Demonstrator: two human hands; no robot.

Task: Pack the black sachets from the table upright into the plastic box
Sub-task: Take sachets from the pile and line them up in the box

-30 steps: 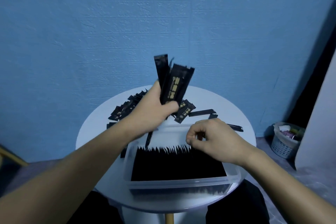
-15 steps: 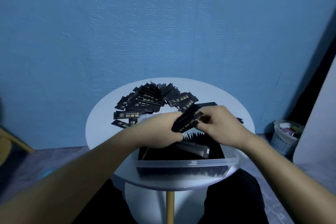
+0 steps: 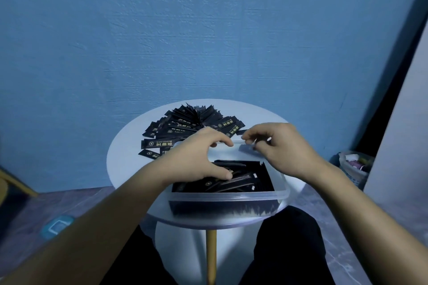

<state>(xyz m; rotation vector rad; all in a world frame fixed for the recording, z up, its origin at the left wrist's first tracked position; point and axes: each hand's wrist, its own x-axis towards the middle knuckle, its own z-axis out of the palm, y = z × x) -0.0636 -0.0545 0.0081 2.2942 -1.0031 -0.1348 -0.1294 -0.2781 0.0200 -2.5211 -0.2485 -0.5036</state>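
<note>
**Two hands over one box, the bundle let go**

One round white table [image 3: 125,164]; one clear plastic box [image 3: 227,196] at its near edge; one fanned heap of black sachets [image 3: 185,122] on the far left of the tabletop, too many to count; two bare hands.

Inside the box a dark mass of packed sachets [image 3: 266,183] fills the near part; a few more, perhaps four or five, lie flat and slantwise on top.

The left hand [image 3: 196,159] arches over the box's left side, grasping nothing; its thumb [image 3: 222,174] rests on the flat-lying sachets and its fingertips reach the far rim. The right hand [image 3: 287,150] hovers at the far right of the rim with fingers curled in; whether they pinch anything I cannot tell.

Half a second ago both hands held a bundle of sachets between them above the box; now neither holds it, and sachets lie loose across the packed ones.

One basket [image 3: 354,166] stands on the floor at the right.
</note>
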